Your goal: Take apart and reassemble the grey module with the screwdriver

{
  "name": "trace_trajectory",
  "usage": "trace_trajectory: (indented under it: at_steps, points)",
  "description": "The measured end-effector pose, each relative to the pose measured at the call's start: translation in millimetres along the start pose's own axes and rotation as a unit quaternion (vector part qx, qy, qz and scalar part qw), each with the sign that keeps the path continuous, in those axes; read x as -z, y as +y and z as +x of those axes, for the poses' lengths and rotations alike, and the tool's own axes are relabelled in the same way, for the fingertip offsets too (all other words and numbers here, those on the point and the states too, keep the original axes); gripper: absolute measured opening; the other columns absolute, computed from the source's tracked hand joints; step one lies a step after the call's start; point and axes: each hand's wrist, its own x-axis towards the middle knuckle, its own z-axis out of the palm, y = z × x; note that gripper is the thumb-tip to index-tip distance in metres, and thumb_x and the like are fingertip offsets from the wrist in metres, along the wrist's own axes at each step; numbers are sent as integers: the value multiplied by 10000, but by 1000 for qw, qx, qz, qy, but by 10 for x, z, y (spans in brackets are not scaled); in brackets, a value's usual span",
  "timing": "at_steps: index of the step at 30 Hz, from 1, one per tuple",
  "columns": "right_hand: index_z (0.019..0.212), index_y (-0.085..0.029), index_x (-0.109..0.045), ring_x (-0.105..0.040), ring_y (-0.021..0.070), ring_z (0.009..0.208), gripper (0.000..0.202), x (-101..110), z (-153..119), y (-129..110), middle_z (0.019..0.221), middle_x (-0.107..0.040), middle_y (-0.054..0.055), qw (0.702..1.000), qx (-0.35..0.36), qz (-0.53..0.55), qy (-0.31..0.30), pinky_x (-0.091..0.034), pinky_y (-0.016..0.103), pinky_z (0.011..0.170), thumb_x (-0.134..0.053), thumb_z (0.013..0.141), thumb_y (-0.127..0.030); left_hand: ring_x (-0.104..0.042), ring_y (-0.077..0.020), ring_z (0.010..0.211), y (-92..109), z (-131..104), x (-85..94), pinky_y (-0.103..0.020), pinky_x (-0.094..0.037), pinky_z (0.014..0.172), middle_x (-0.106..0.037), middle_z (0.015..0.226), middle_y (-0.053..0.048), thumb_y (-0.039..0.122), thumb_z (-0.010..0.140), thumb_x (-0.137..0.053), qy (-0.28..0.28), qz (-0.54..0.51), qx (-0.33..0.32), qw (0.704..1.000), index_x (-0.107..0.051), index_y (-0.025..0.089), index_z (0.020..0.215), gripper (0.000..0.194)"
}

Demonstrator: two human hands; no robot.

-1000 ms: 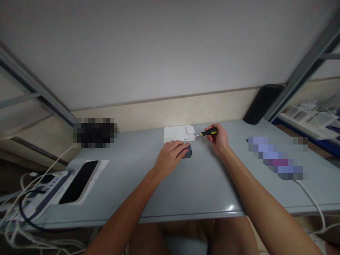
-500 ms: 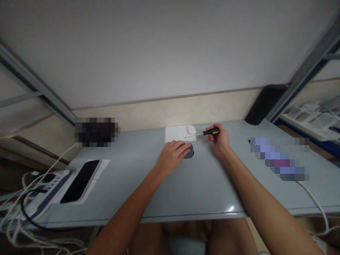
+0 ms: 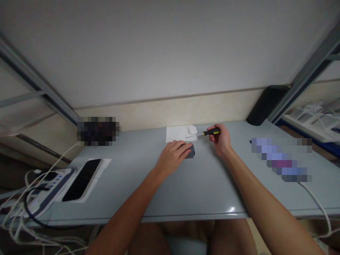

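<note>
My left hand is wrapped over a small dark grey box-like object on the desk; the fingers cover much of it, and its kind cannot be made out. In my right hand is a screwdriver with a black and yellow handle, gripped between thumb and fingers. Its thin metal shaft points left, with the tip over the near edge of a white sheet of paper. A white rounded earbud case sits on that paper, just beyond the shaft.
On the grey desk, a black phone lies at left beside a power strip with tangled cables. A black cylinder-like object stands at the back right. Blurred-out items lie at right and back left.
The whole view has shifted very slightly. Both hands keep their holds, and the screwdriver stays in about the same place over the paper.
</note>
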Motion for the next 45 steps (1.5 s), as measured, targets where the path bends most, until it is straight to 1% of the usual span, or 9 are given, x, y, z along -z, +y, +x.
trace_trajectory:
  at_steps: [5,17,24,30,37,45]
  points:
    - [648,-172,-727,-367,104,418,349,3,-5,8,457,-485,8,1000,2,-14,-4,-236,275,436,-577,849,-414,-693,-226,1058,12,3,27,-398,-554,933,-761,1201,-88,410,1169,-448,3,-10,-2,1000,-711,217,1378,387]
    - [656,-181,-730,-388,111,441,327,25,6,-7,501,-543,25,1000,9,-3,-1,-250,275,435,-585,833,-414,-723,-224,1103,-8,-4,13,-396,-565,967,-779,1225,-74,407,1149,-519,10,-43,19,999,-718,240,1327,315]
    - [678,-180,-732,-383,111,430,342,33,12,-9,476,-503,9,1000,15,-14,-9,-250,280,441,-573,855,-427,-719,-228,1082,2,-1,28,-404,-570,971,-776,1196,-79,405,1146,-525,6,-35,25,999,-714,243,1316,302]
    - [700,-188,-718,-388,113,426,331,43,14,2,481,-513,4,1000,17,-19,-12,-248,299,441,-592,850,-454,-710,-226,1070,4,0,31,-399,-568,959,-775,1189,-76,404,1146,-524,5,-39,25,999,-710,242,1308,295]
    - [696,-202,-695,-391,122,425,317,40,11,3,478,-518,4,1000,20,-20,-13,-243,313,440,-610,844,-469,-710,-226,1078,0,-2,53,-398,-564,964,-772,1198,-77,395,1153,-508,-3,-36,21,999,-698,255,1356,312]
    - [710,-186,-728,-391,123,438,352,53,22,14,455,-501,2,998,14,-54,-7,-266,305,456,-577,855,-469,-701,-229,1073,4,7,49,-399,-563,966,-767,1183,-81,402,1154,-499,-13,-35,22,999,-697,246,1371,332]
